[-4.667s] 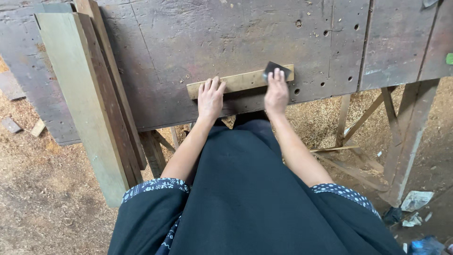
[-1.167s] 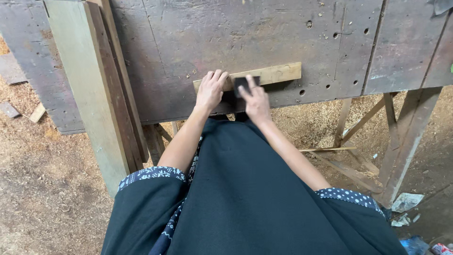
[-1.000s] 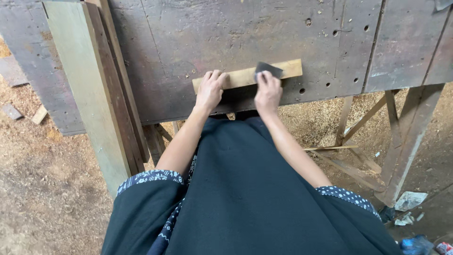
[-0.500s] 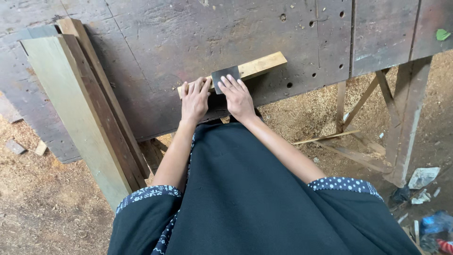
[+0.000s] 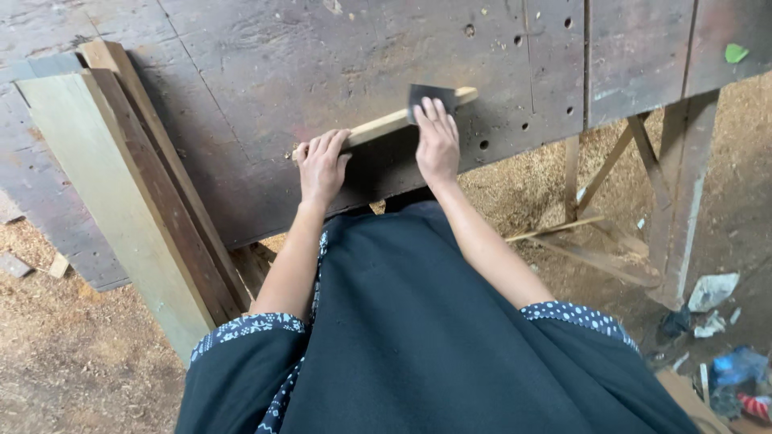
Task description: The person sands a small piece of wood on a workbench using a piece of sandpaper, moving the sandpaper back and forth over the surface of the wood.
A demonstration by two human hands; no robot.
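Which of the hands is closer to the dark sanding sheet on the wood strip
Right. The right hand lies flat on the dark sanding sheet near the far end of the wood strip. The left hand presses the strip's near end, apart from the sheet.

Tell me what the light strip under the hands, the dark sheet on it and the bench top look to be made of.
Strip: bare pale wood, straight-sawn, unpainted. Dark sheet under the right hand: thin, matt black, likely sandpaper, though its grit is too small to see. Bench top: old dark planks, stained and scuffed, with drilled holes. The left hand presses the strip's near end.
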